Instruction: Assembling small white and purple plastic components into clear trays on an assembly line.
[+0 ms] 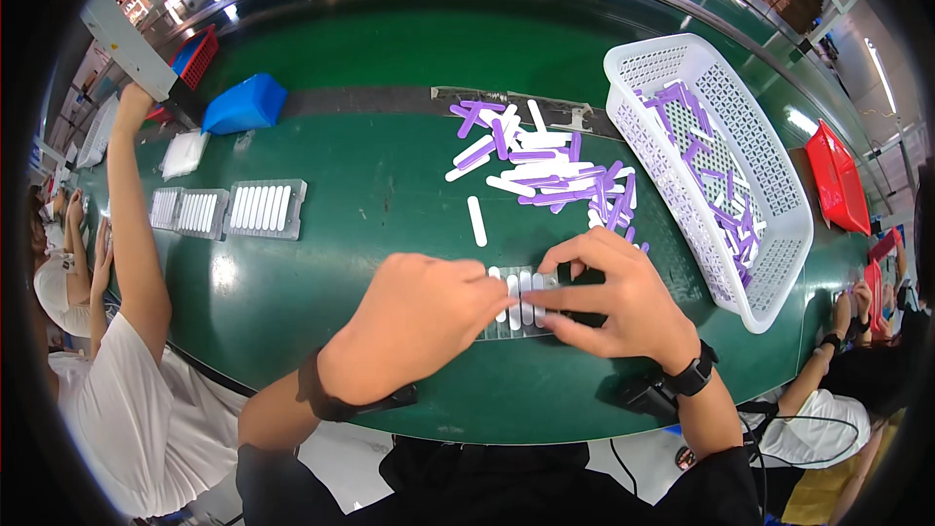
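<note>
The left hand bunches its fingers at the clear tray on the tabletop; whether they pinch a stick is hidden. The right hand spreads its fingers over the tray's right end. Several sticks already lie in it, though covered slots hide whether it is full. Beyond, one white stick lies apart; leftward, three trays hold rows. Many sticks remain loose in the pile and basket.
</note>
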Demonstrator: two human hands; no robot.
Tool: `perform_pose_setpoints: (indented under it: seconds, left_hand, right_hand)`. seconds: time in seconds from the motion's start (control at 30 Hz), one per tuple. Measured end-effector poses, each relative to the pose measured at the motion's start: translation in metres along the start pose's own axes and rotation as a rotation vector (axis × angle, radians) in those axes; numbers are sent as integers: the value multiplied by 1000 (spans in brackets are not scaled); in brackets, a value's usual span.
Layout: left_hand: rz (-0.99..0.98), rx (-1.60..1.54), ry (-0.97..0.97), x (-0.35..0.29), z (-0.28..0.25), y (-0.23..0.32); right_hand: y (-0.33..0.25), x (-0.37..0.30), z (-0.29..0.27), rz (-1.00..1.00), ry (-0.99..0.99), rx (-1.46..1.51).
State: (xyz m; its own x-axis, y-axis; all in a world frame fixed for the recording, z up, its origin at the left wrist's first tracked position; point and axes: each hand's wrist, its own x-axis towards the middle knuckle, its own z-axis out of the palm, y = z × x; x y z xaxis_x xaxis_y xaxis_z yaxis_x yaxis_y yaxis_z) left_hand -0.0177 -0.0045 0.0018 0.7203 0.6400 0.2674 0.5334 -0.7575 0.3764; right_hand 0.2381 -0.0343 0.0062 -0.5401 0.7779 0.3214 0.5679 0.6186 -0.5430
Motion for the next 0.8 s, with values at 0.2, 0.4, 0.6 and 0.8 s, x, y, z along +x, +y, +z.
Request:
perform_pose_setpoints:
  seconds: [0.2, 0.4, 0.6, 0.8]
  left_hand:
    - [57, 167, -284, -10, -12, 19]
    - [265, 207, -320, -7, -16, 14]
    - [-70, -150, 46, 26, -15, -44]
    - [60, -44, 36, 18, -6, -67]
  right_hand:
    - [-13, -1, -6, -52, -97, -176]
    - [-7, -6, -2, -130, -67, -21]
    - [12, -8, -16, 348, 276, -88]
    - [14, -17, -17, 447, 241, -369]
